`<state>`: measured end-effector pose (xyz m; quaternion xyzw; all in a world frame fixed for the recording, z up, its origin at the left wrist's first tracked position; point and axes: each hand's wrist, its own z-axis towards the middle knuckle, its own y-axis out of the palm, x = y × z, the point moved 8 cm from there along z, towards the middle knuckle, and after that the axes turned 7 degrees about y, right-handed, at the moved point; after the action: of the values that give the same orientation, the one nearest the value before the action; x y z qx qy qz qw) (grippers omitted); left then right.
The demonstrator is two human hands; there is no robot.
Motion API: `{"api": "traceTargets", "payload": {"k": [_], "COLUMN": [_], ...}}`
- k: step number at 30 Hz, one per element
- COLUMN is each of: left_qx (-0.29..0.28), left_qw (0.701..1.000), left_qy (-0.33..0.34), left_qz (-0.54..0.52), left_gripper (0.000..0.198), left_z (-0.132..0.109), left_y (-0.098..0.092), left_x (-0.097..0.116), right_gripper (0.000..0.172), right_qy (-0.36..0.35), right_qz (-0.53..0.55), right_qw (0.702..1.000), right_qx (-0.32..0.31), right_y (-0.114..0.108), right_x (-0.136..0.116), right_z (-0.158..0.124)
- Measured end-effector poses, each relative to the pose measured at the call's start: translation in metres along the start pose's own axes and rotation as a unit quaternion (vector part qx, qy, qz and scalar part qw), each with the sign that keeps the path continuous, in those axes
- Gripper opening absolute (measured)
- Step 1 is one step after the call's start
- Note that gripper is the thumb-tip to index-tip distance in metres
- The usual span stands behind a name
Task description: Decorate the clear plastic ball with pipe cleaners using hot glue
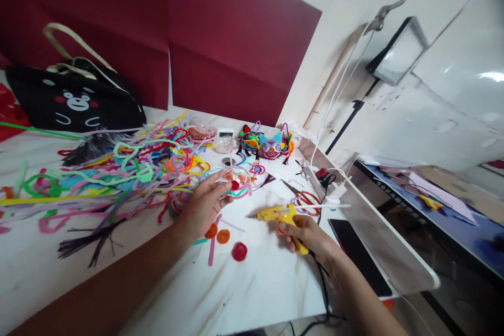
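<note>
Our left hand pinches a red coil and our right hand grips a yellow glue gun (gluing, we judge), which next calls for careful aim.

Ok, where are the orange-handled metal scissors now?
In the head view, the scissors lie right of centre on the white table, just beyond the yellow plastic glue gun in the right hand.

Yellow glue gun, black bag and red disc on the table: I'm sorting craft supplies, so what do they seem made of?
Glue gun: likely hard plastic, smooth, judging by its evenly coloured, moulded body; the grey tip looks metallic. Black bag: probably matte fabric, as its outline sags and it reflects little. Red disc: perhaps coiled pipe cleaner, with faint rings; blur leaves this open.
</note>
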<state>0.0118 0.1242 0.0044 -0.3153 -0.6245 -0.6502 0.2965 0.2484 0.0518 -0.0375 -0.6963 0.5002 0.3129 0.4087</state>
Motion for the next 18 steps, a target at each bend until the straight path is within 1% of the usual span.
{"api": "traceTargets", "payload": {"k": [1, 2, 3, 4, 6, 7, 8, 9, 10, 11, 12, 14, 16, 18], "left_qx": [-0.001, 0.0, 0.001, 0.002, 0.003, 0.001, -0.001, -0.003, -0.006, -0.01, -0.016, -0.031, -0.048, -0.056], "left_qw": [1.0, 1.0, 1.0, 1.0, 1.0, 1.0, 1.0, 1.0, 1.0, 1.0, 1.0, 0.999, 0.998, 0.998], "left_qy": [0.002, 0.002, 0.002, 0.002, 0.002, 0.001, 0.001, 0.0, 0.0, 0.0, 0.002, 0.005, 0.008, 0.014], "left_qz": [0.0, 0.0, 0.0, -0.001, 0.001, 0.002, 0.004, 0.007, 0.011, 0.015, 0.018, 0.022, 0.026, 0.033], "left_gripper": [0.036, 0.035, 0.035, 0.035, 0.038, 0.039, 0.041, 0.043, 0.045, 0.047, 0.049, 0.053, 0.056, 0.059], "left_z": [0.001, 0.001, 0.002, 0.002, 0.001, 0.0, -0.001, -0.002, -0.003, -0.004, -0.004, -0.006, -0.006, -0.007], "left_y": [0.0, -0.001, -0.001, -0.002, -0.002, -0.002, -0.001, 0.0, 0.0, 0.001, 0.002, 0.005, 0.008, 0.01], "left_x": [0.0, -0.001, -0.001, -0.002, -0.004, -0.005, -0.005, -0.006, -0.007, -0.008, -0.009, -0.011, -0.012, -0.011], "right_gripper": [0.043, 0.041, 0.039, 0.037, 0.03, 0.026, 0.024, 0.023, 0.023, 0.021, 0.02, 0.02, 0.02, 0.017], "right_qy": [0.003, 0.003, -0.002, -0.016, -0.077, -0.121, -0.171, -0.221, -0.264, -0.29, -0.301, -0.313, -0.313, -0.309], "right_qz": [-0.029, -0.075, -0.137, -0.207, -0.328, -0.357, -0.358, -0.338, -0.301, -0.255, -0.213, -0.155, -0.126, -0.108], "right_qw": [1.0, 0.996, 0.987, 0.968, 0.902, 0.871, 0.854, 0.852, 0.861, 0.876, 0.89, 0.906, 0.912, 0.915], "right_qx": [0.011, 0.037, 0.081, 0.142, 0.269, 0.314, 0.336, 0.332, 0.313, 0.29, 0.267, 0.24, 0.233, 0.237], "right_y": [-0.003, -0.007, -0.015, -0.023, -0.032, -0.03, -0.024, -0.014, -0.003, 0.007, 0.017, 0.035, 0.048, 0.055], "right_x": [0.002, 0.002, 0.0, -0.006, -0.028, -0.042, -0.055, -0.067, -0.077, -0.084, -0.09, -0.099, -0.105, -0.108], "right_z": [0.002, 0.002, 0.001, -0.003, -0.019, -0.029, -0.038, -0.045, -0.049, -0.051, -0.05, -0.044, -0.036, -0.03]}}
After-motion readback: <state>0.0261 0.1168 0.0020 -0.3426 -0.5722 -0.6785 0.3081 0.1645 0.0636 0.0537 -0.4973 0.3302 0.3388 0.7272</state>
